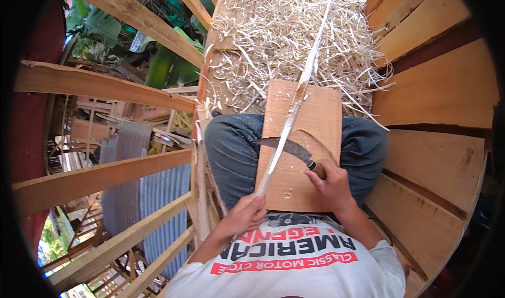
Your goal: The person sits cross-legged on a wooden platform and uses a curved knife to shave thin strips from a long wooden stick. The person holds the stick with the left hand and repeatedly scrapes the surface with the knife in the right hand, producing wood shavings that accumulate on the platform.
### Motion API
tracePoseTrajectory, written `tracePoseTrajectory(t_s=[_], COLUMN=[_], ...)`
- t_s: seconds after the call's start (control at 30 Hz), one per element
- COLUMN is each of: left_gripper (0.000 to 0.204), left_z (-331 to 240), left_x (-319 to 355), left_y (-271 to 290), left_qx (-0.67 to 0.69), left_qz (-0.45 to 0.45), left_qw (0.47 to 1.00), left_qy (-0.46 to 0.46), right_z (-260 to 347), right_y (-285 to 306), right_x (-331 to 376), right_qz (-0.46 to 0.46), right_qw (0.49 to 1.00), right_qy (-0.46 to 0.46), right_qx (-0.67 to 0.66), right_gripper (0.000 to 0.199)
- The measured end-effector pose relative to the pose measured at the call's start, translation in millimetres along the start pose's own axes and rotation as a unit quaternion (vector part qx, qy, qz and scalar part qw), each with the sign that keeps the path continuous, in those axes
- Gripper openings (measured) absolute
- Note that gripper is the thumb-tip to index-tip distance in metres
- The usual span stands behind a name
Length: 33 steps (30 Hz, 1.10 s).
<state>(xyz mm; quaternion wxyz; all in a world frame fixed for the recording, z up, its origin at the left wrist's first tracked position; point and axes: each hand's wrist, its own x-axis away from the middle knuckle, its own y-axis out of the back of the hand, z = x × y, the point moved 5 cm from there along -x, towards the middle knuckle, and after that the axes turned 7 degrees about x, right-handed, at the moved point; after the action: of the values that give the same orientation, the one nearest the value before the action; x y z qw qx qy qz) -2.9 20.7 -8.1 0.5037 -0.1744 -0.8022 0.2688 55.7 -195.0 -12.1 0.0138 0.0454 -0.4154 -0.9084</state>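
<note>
The left hand [243, 214] is clenched around the near end of a long pale bamboo strip [294, 109], which runs from that fist up and away, slightly to the right, across the wooden board [321, 119] and on over the far heap of shavings. The right hand [330, 185] grips the brown handle of a curved knife [286, 146], to the right of the strip. The dark blade reaches left from that fist and lies across the strip just beyond the left hand, its edge touching the strip over the board.

The board rests on the person's lap, on grey trousers [231, 156], with thin slivers scattered on its surface. Beyond the knees, a thick pile of pale curled shavings [294, 40] covers the plank floor. Broad wooden planks [436, 93] rise on the right. On the left, slanting wooden rails [100, 177] stand beside the lap, with corrugated metal sheets [158, 193] and green leaves seen through them.
</note>
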Motion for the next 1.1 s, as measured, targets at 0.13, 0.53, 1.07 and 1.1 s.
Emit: tracePoseTrajectory(t_s=[0.13,0.53,1.07,1.1], left_gripper=[0.034,0.037,0.032,0.032], left_z=[-10,-9,-22,-17], left_x=[-4,-6,0,0], left_y=[-10,-21,-2,-2], left_qx=[0.03,-0.011,-0.153,-0.147], left_qz=[-0.001,-0.03,-0.062,-0.055], left_qw=[0.999,0.999,0.979,0.981], left_qy=[0.032,0.002,-0.118,-0.11], right_z=[-2,-1,2,-1], right_y=[10,26,8,10], right_x=[-8,-32,-17,-18], right_qz=[-0.028,0.117,0.236,0.22], right_qw=[1.0,0.987,0.883,0.874], right_qy=[0.006,-0.042,-0.138,-0.178], right_qx=[-0.003,-0.101,-0.381,-0.395], right_gripper=[0.028,0.032,0.024,0.024])
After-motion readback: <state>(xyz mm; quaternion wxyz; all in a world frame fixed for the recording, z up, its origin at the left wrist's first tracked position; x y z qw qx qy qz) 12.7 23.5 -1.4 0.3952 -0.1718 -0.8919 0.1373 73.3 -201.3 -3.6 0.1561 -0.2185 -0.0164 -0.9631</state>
